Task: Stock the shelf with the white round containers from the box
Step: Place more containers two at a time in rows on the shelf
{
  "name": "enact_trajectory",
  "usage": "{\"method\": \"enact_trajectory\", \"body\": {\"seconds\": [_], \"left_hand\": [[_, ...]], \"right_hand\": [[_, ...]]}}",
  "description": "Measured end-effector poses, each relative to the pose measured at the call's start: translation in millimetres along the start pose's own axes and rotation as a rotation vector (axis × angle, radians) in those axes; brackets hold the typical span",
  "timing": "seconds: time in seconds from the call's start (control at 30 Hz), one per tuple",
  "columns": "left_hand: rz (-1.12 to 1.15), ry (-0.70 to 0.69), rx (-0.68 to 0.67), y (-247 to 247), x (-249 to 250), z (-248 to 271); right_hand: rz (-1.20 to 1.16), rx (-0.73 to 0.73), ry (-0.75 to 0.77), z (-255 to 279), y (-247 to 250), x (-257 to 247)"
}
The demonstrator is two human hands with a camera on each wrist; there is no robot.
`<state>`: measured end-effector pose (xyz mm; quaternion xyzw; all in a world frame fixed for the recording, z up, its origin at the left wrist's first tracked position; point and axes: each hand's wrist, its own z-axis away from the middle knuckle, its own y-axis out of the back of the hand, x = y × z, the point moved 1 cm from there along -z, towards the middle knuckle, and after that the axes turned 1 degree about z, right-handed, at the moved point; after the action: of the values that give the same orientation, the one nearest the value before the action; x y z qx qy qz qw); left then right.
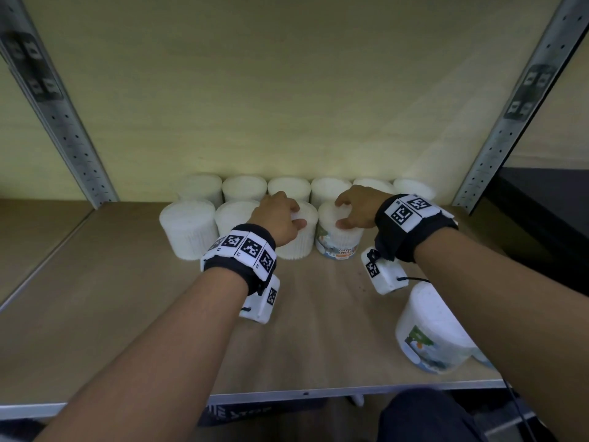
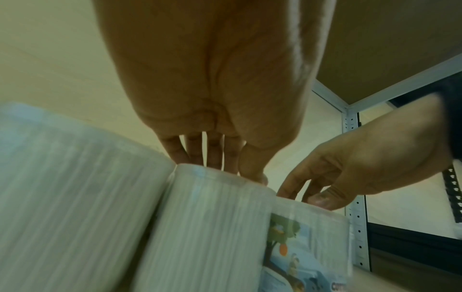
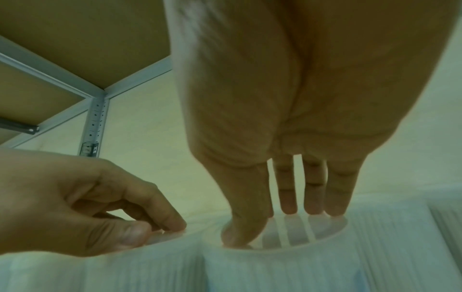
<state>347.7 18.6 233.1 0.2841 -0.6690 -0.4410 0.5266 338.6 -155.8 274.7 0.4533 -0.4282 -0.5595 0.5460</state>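
Note:
Two rows of white round containers stand at the back of the shelf [image 1: 127,298]; the back row [image 1: 288,186] holds several. My left hand [image 1: 287,215] reaches from above and grips the lid of a plain front-row container [image 1: 298,240], fingers behind, thumb on the near rim [image 2: 252,175]. Right beside it, touching, is a container with a picture label [image 1: 339,242]. My right hand [image 1: 347,212] holds this one across its lid, fingertips [image 3: 312,211] at the far rim and thumb at the near rim. Both containers stand upright on the board.
Two more front-row containers [image 1: 188,228] stand left of my hands. A labelled container [image 1: 430,330] sits tilted near the shelf's front right edge under my right forearm. Perforated metal uprights [image 1: 63,122] [image 1: 510,122] flank the bay; another shelf board is overhead.

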Motion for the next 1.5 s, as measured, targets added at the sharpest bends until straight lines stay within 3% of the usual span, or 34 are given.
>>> {"method": "enact_trajectory", "body": {"seconds": [0.3, 0.73, 0.8, 0.93, 1.13, 1.5], "left_hand": [[0.000, -0.005, -0.038, 4, 2, 0], [-0.024, -0.098, -0.248, 23, 3, -3], [0.028, -0.084, -0.198, 21, 2, -1], [0.047, -0.008, 0.041, 12, 3, -3], [-0.143, 0.040, 0.034, 0, 7, -4], [-0.087, -0.066, -0.213, 17, 10, -4]], "right_hand": [[0.028, 0.011, 0.045, 2, 1, 1], [0.025, 0.042, 0.058, -3, -2, 2], [0.028, 0.040, 0.062, -4, -2, 1], [0.036, 0.036, 0.065, -5, -1, 1], [0.031, 0.036, 0.072, -6, -1, 2], [0.033, 0.037, 0.072, -7, -1, 3]]}}
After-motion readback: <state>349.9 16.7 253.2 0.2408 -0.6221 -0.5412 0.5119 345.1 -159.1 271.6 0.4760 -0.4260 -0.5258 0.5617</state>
